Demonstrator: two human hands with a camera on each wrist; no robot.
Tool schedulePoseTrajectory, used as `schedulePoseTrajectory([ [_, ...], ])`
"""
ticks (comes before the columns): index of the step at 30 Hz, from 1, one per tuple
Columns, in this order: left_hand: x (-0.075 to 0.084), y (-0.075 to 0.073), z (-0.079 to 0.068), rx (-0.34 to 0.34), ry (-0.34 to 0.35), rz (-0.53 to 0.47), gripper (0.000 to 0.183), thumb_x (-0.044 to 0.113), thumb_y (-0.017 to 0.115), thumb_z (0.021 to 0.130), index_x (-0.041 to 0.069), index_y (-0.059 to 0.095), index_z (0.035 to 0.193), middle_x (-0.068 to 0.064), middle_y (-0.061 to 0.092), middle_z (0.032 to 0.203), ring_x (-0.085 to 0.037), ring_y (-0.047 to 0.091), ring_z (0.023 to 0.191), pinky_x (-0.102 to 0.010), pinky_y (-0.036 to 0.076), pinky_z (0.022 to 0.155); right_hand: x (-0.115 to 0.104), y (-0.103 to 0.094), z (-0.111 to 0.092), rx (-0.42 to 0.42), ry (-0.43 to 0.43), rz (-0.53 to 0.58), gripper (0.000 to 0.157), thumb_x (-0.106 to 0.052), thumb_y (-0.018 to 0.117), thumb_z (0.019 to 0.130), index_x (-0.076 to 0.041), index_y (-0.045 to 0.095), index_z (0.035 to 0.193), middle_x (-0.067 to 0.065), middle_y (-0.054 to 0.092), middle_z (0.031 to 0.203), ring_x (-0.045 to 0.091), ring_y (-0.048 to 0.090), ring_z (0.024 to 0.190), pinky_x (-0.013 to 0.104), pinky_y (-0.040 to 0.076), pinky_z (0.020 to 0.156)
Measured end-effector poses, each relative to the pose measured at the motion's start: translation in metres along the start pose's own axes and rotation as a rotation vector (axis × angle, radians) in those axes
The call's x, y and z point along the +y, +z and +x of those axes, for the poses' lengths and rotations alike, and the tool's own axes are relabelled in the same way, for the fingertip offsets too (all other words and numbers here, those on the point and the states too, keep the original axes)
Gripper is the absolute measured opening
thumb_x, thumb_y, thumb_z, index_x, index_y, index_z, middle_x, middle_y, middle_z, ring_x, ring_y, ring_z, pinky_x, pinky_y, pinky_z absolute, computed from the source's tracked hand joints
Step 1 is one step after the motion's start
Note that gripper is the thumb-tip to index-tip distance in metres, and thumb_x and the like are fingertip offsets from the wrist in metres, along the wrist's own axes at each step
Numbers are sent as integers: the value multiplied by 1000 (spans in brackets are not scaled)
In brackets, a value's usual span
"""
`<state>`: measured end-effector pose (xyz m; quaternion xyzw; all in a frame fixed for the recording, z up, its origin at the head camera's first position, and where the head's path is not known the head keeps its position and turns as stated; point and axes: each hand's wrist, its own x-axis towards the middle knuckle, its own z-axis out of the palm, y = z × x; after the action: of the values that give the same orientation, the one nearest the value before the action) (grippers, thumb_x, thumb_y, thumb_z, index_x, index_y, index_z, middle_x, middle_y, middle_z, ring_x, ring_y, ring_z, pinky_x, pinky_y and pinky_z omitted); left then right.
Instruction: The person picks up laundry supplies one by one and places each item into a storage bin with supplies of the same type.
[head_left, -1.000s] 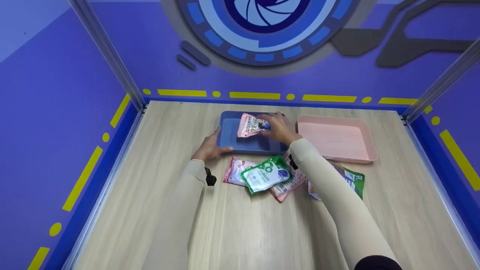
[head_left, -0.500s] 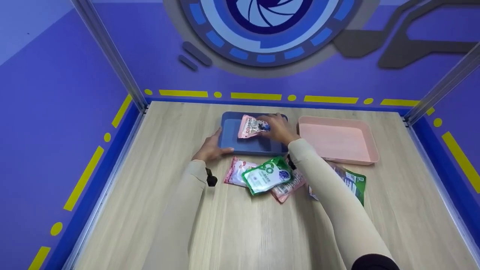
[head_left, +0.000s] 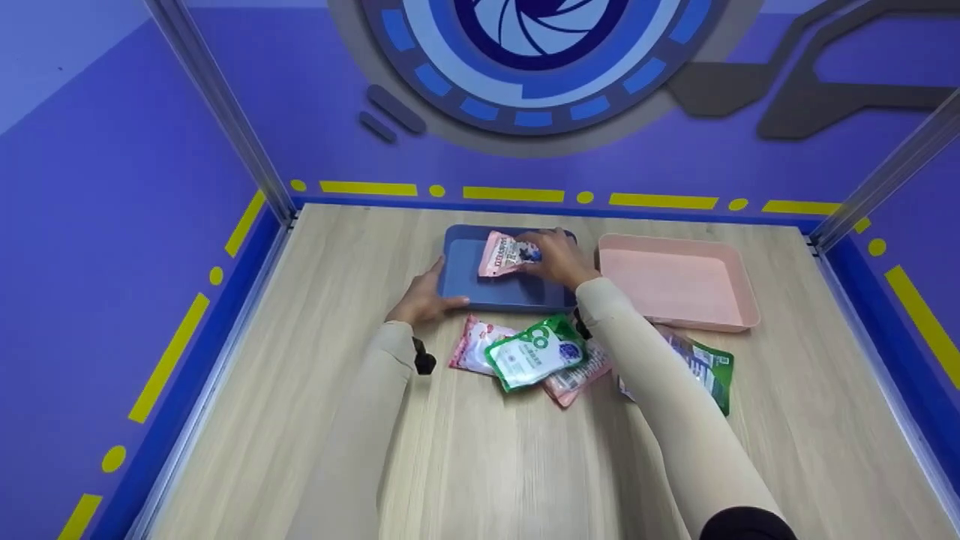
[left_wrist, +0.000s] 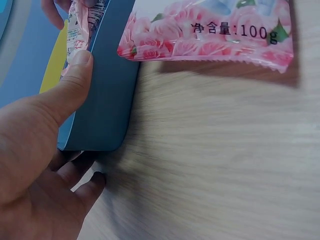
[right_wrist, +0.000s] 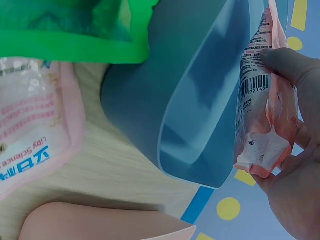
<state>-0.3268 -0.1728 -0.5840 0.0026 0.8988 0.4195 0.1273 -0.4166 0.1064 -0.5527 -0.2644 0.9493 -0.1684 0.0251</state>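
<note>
In the head view, the right hand (head_left: pixel 556 260) pinches a small pink packet (head_left: pixel 495 255) over the inside of the blue tray (head_left: pixel 466 285); whether the packet touches the tray's bottom, I cannot tell. The left hand (head_left: pixel 424 300) holds the tray's near left corner. A pink tray (head_left: pixel 671 283) sits just to the right. On the desk (head_left: pixel 480 465) in front of the blue tray, a green and white pouch (head_left: pixel 532 356) overlaps a flowered bag (head_left: pixel 474 346) on its left and a pale pink bag (head_left: pixel 576 384) on its right. A green-edged bag (head_left: pixel 718 371) lies farther right, partly hidden by the right sleeve (head_left: pixel 652 360).

In the left wrist view, the left thumb presses against the blue tray's rim and the other fingers lie at the tray's end, around the corner. The flowered bag, printed with roses and "100g", is near the tray wall.

In the right wrist view, the small pink packet stands on edge between the right thumb and fingers, its barcode showing. Part of the pink tray shows at the bottom.
</note>
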Motion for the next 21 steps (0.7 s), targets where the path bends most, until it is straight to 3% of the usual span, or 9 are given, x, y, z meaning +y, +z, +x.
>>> schedulePoseTrajectory([
  [6,0,1,-1,-6,-42,-18,111,35,81,90,12,5,166,-15,16,171,-33,16,156,-47,17,126,-2,3,0,-29,24,42,56,-35,80,91,-22,62,142,8,61,143,38,48,133,58,40,110],
  [21,2,-1,-2,-8,-50,7,111,36,81,90,12,4,166,-17,15,170,-33,17,156,-46,17,126,-2,7,-2,-80,53,46,58,-32,80,92,-23,60,145,8,59,145,37,47,134,60,37,113],
])
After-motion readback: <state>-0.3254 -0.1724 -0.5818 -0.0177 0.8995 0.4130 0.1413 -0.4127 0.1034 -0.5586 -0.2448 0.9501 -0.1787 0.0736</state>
